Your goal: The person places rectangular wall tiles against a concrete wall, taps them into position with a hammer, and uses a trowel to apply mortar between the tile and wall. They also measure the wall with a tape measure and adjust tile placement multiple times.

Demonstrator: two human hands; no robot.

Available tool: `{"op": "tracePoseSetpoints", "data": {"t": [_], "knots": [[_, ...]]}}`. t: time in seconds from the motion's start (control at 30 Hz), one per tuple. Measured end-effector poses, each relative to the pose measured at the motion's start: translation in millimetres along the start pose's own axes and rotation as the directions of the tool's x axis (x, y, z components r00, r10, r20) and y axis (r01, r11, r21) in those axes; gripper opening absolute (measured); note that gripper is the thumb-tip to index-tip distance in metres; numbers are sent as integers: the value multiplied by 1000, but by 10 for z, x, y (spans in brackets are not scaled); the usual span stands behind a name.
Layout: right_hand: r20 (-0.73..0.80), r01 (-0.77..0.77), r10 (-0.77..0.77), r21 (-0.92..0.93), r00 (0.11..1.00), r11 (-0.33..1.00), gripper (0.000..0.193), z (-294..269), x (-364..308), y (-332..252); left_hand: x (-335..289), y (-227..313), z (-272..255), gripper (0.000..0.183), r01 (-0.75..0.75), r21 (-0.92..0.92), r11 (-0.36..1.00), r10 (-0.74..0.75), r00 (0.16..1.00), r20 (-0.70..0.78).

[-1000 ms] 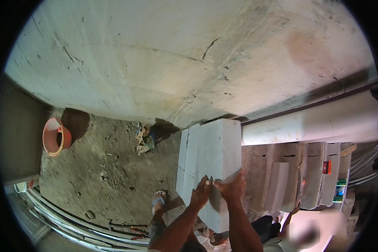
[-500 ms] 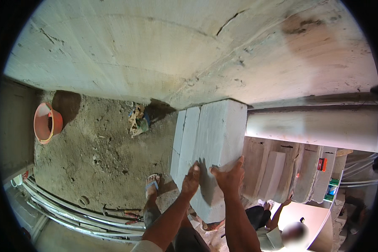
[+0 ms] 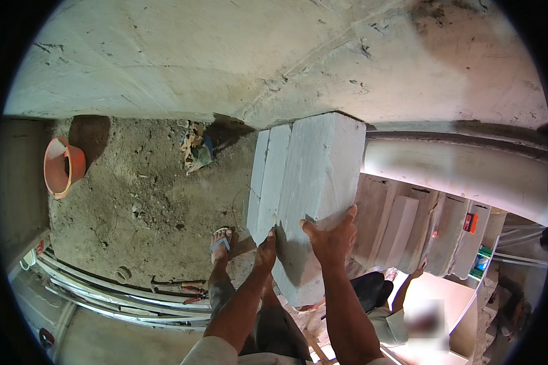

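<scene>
A stack of pale grey lightweight concrete blocks [image 3: 307,164] stands against the wall, the thick top one nearest me. My left hand [image 3: 266,251] is closed at the left edge of the top block, near its front end; most of its fingers are hidden. My right hand [image 3: 333,239] grips the right edge, thumb on the upper face and fingers over the side. The block's near end lies between my forearms, and a hand shadow falls on its face.
An orange bucket [image 3: 65,167] and a crumpled bag [image 3: 195,149] stand on the dirt floor. A hammer [image 3: 176,285] and pipes [image 3: 115,298] lie at the lower left. My sandalled foot [image 3: 221,244] is beside the blocks. Another person [image 3: 386,319] sits by stepped slabs [image 3: 396,231] at right.
My left hand has shifted from the block's upper face toward its left edge. My right hand keeps its hold. The whole view has tilted, so the blocks sit higher in the picture.
</scene>
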State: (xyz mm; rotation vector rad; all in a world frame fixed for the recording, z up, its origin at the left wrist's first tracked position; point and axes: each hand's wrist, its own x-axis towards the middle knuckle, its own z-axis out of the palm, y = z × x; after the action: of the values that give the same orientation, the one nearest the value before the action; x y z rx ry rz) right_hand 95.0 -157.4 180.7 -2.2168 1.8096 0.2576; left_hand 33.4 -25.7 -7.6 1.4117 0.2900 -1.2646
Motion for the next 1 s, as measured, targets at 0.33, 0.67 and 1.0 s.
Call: {"op": "tracePoseSetpoints", "data": {"t": [0.33, 0.67, 1.0], "knots": [[32, 48, -48, -3, 998, 999, 123, 14, 59, 92, -170, 99, 37, 75, -20, 51, 999, 18, 999, 47], [-11, 64, -64, -22, 998, 998, 126, 85, 6, 100, -191, 164, 47, 73, -82, 99, 992, 81, 997, 14], [28, -28, 28, -25, 999, 999, 131, 131, 24, 55, -171, 218, 102, 75, -64, 150, 987, 66, 998, -4]]}}
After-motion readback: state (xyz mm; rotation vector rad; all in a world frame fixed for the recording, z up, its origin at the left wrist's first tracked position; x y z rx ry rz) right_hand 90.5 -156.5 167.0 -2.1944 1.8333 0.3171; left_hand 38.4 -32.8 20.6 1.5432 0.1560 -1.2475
